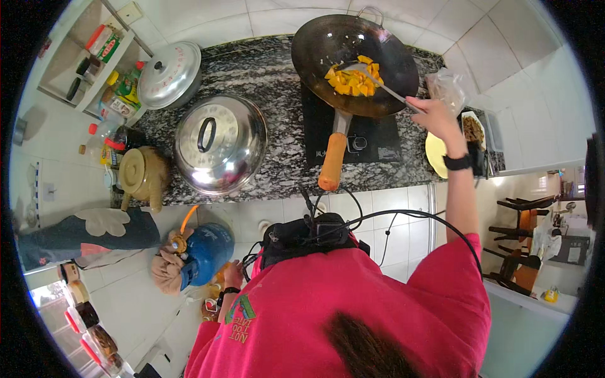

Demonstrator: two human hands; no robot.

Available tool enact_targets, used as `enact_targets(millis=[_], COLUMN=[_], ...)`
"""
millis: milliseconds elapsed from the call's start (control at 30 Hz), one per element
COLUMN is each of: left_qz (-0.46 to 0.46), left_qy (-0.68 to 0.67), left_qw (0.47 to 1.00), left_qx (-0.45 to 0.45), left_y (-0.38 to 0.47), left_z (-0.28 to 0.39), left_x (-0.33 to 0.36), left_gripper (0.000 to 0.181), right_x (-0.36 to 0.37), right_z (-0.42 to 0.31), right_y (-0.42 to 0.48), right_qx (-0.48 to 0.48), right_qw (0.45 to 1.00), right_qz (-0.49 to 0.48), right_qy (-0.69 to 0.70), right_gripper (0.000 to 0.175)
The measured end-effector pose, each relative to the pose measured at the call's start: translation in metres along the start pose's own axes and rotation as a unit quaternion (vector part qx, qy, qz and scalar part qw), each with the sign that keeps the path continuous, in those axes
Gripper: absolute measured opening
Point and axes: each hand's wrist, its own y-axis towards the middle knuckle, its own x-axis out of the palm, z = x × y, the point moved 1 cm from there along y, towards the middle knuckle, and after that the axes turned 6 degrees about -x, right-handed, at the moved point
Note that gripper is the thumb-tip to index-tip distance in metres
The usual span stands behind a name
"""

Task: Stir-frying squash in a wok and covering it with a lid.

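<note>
My right hand (436, 119) grips the handle of a metal spatula (390, 90), whose blade rests among orange pumpkin-like chunks (354, 85) in a dark wok (314, 52). The wok sits tilted on a black induction cooktop (373, 130), its wooden handle (332, 163) pointing towards me. Down at my left side hangs my left hand (232, 274), partly hidden by cables and my body, near a blue gas cylinder (210, 250); whether it holds anything is unclear. Right of the wok lie a yellow plate (436, 153) and a white dish with brown food (472, 130).
A domed steel lid (222, 141), a lidded aluminium pot (168, 78) and a clay pot (134, 172) stand on the granite counter (279, 156) at left, beside bottles on a shelf. A plastic bag (446, 87) lies at right. A black cable (420, 213) crosses near my right arm.
</note>
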Motion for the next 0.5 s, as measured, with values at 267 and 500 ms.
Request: enact_targets(millis=[267,500], left_qz=[-0.045,-0.059], left_qy=[-0.175,-0.139], left_qw=[0.983,0.988], left_qx=[-0.044,-0.03], left_y=[0.013,0.056], left_z=[0.003,-0.004], left_x=[0.011,0.003], left_gripper=[0.011,0.018], right_x=[-0.072,-0.002], right_z=[-0.007,-0.016], right_y=[-0.049,-0.002], right_qx=[0.079,0.09], right_qw=[0.985,0.994], right_qz=[-0.147,-0.043], right_qy=[-0.029,-0.044], right_gripper=[0.04,0.04])
